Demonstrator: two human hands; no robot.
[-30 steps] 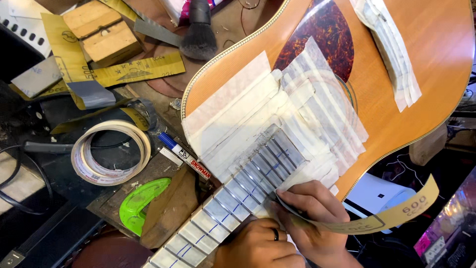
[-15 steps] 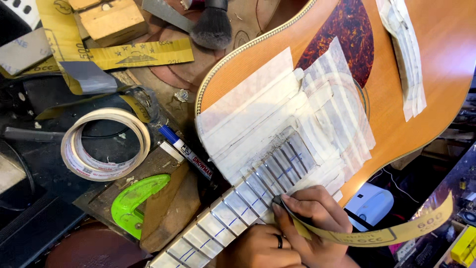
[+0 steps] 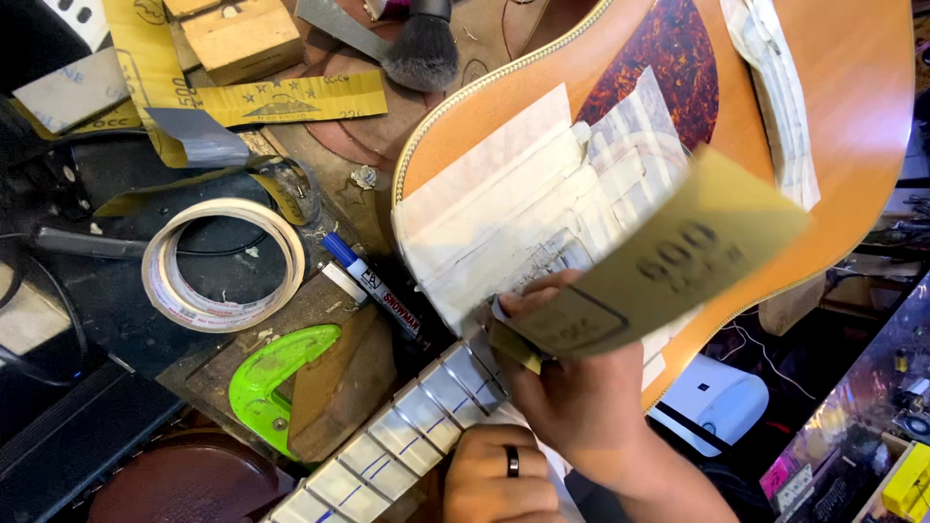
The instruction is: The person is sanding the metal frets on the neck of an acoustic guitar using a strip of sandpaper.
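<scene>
A strip of yellow sandpaper (image 3: 668, 266) is pinched between the thumb and fingers of the right hand (image 3: 572, 387), held just above the upper end of the guitar's fretboard (image 3: 407, 436). The free end of the strip is lifted up and out to the right, over the taped area of the guitar body (image 3: 852, 126). The left hand (image 3: 499, 479) is seen at the bottom edge, a dark ring on one finger; its fingers are curled shut against the neck, though what lies under them is hidden — whether they grip the neck or only rest on it cannot be told.

The guitar is laid face up, with wide strips of pale masking tape (image 3: 504, 203) stuck over the top around the fretboard end, and tape between the frets. A reddish-brown pickguard (image 3: 668, 58) is seen above the tape.

On the cluttered bench to the left, a roll of masking tape (image 3: 221, 263) is laid flat. Just beside it lies a blue marker pen (image 3: 373, 286), and below that a bright green curved tool (image 3: 276, 383). Further up — well apart from the hands — a wooden block (image 3: 242, 37), more yellow sandpaper sheets (image 3: 291, 99) and a dark brush (image 3: 421, 48) are scattered.
</scene>
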